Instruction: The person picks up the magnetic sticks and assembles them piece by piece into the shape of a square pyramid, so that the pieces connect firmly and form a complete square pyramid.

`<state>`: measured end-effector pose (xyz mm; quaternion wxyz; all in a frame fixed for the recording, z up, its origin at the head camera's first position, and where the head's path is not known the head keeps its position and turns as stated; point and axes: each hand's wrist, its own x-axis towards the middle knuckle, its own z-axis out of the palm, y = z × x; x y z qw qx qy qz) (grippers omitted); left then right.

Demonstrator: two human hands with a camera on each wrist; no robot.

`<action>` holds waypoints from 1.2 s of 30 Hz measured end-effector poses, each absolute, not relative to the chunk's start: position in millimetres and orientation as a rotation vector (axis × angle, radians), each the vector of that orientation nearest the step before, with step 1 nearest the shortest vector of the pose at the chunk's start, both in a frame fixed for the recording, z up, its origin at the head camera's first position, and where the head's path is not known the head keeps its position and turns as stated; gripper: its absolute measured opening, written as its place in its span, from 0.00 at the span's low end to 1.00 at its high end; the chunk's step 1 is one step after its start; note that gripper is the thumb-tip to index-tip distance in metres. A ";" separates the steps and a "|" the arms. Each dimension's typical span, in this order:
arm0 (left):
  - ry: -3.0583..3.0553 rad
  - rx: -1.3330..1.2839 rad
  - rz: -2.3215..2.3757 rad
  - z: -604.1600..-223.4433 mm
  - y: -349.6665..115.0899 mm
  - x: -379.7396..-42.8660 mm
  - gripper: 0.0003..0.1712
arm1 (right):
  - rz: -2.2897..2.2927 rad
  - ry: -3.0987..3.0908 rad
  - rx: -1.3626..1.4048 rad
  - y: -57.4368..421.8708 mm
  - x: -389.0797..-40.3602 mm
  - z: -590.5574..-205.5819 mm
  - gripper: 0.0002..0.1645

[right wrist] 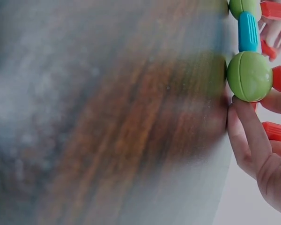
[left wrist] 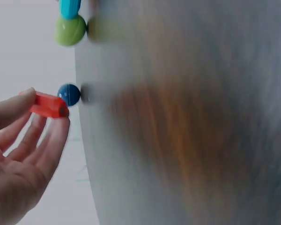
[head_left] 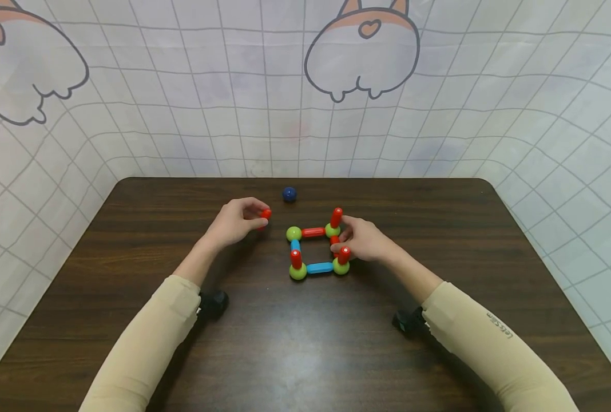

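Observation:
My left hand (head_left: 237, 220) pinches a short red rod (left wrist: 49, 105) between thumb and fingertips, above the table and left of a square frame. Green balls form the corners of that frame, joined by blue rods (head_left: 320, 268) and red rods (head_left: 313, 232). Upright red rods stand on three corners; the back left green ball (head_left: 293, 234) carries none. At the frame's right side, my right hand (head_left: 364, 239) grips the red side rod (head_left: 334, 241), partly hidden by its fingers. In the right wrist view its fingertips lie right by the front right green ball (right wrist: 249, 76).
A dark blue ball (head_left: 289, 194) lies behind the frame, near the far edge of the dark wooden table (head_left: 285, 355). A white gridded sheet with cartoon drawings (head_left: 264, 68) hangs behind and along both sides.

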<state>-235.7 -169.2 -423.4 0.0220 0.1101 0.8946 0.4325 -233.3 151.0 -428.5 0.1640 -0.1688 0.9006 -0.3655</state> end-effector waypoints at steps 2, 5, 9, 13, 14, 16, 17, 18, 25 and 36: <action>2.738 0.374 1.411 -423.8 -164.0 -233.5 0.16 | -1.037 2.567 -0.475 150.6 -233.4 -427.8 0.39; 2.690 0.408 1.502 -424.7 -156.4 -231.2 0.16 | -1.035 2.562 -0.477 150.6 -234.1 -428.0 0.39; 2.656 0.438 1.561 -426.5 -148.4 -228.7 0.15 | -1.033 2.559 -0.482 150.7 -235.0 -429.3 0.40; 2.620 0.467 1.597 -427.8 -141.6 -226.3 0.15 | -1.036 2.550 -0.468 150.9 -234.9 -430.4 0.41; 2.613 0.473 1.604 -427.7 -140.1 -225.6 0.15 | -1.038 2.548 -0.464 151.0 -234.7 -430.5 0.41; 2.605 0.480 1.621 -427.9 -137.5 -225.4 0.15 | -1.048 2.542 -0.462 150.9 -234.7 -430.8 0.40; 2.603 0.485 1.628 -428.1 -136.2 -225.6 0.14 | -1.052 2.540 -0.462 150.9 -234.6 -430.8 0.40; 2.601 0.491 1.634 -428.1 -134.9 -225.9 0.14 | -1.056 2.538 -0.462 150.8 -234.6 -430.8 0.40; 2.608 0.519 1.593 -427.7 -124.3 -227.5 0.15 | -1.053 2.544 -0.458 150.6 -233.5 -429.8 0.40; 2.604 0.539 1.577 -430.5 -118.8 -229.9 0.14 | -1.086 2.505 -0.464 150.5 -233.5 -428.2 0.34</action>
